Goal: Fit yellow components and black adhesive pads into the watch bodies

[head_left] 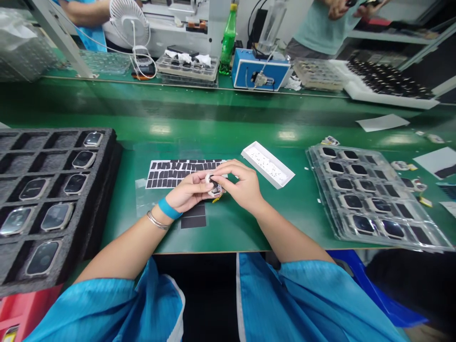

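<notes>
At the far left of my feed sits a black foam tray [32,142] of square watch bodies [42,218], set face up in its slots. Moving right, a sheet of small black pads [185,173] lies on the green bench mat [228,228]. The left hand [190,191], with a blue wristband [169,208] and a metal bangle [158,221] above it, curls narrowly around a small dark component [213,183], which has a white piece and a yellow tab at its near side. The component sits between the hands, just above the right end of the pad sheet. The right hand [242,183] closes on it from the other side in a fine fingertip pinch. Fingers hide most of the part, so I can't be sure which hand bears it. Both forearms rest low, which looks right for steady, close work. Just beyond lies a white tray [268,164], and at the far right a clear plastic tray [313,156] holds more watch bodies.
</notes>
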Motion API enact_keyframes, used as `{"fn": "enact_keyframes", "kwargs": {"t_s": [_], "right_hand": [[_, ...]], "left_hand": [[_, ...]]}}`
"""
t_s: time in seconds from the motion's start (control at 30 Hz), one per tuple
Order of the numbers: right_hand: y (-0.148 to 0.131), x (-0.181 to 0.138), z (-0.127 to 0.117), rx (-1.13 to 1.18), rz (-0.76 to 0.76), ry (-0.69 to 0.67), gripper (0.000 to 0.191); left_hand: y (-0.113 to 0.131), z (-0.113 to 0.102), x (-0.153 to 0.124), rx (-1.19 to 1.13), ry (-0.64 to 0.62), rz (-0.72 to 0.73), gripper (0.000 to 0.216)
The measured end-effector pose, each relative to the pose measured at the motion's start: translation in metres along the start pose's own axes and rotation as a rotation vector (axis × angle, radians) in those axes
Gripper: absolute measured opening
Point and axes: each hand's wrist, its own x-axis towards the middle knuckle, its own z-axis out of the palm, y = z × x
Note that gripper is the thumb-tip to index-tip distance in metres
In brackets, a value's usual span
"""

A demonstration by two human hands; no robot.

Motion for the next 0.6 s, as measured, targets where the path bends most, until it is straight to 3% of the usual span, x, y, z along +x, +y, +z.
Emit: {"fn": "enact_keyframes", "kwargs": {"t_s": [0.17, 0.27, 0.33, 0.4, 0.5, 0.6], "right_hand": [[0.001, -0.002, 0.004, -0.139, -0.092, 0.032, 0.011], [0.002, -0.002, 0.003, -0.087, 0.01, 0.004, 0.012], [0.004, -0.001, 0.001, 0.1, 0.182, -0.019, 0.008], [0.007, 0.0, -0.001, 0.378, 0.419, -0.088, 0.029], [0.013, 0.001, -0.001, 0.726, 0.758, -0.341, 0.058], [0.02, 0.002, -0.002, 0.785, 0.945, -0.495, 0.05]], "left_hand": [[0.0, 0.001, 0.0, -0.024, 0.015, -0.008, 0.046], [0.0, 0.001, 0.001, -0.024, 0.02, -0.004, 0.048], [0.001, -0.001, 0.002, -0.026, 0.033, 0.036, 0.049], [0.004, -0.002, 0.002, -0.035, 0.06, 0.11, 0.049], [0.01, -0.006, 0.002, -0.049, 0.114, 0.23, 0.048], [0.016, -0.009, 0.002, -0.053, 0.165, 0.299, 0.049]]}}
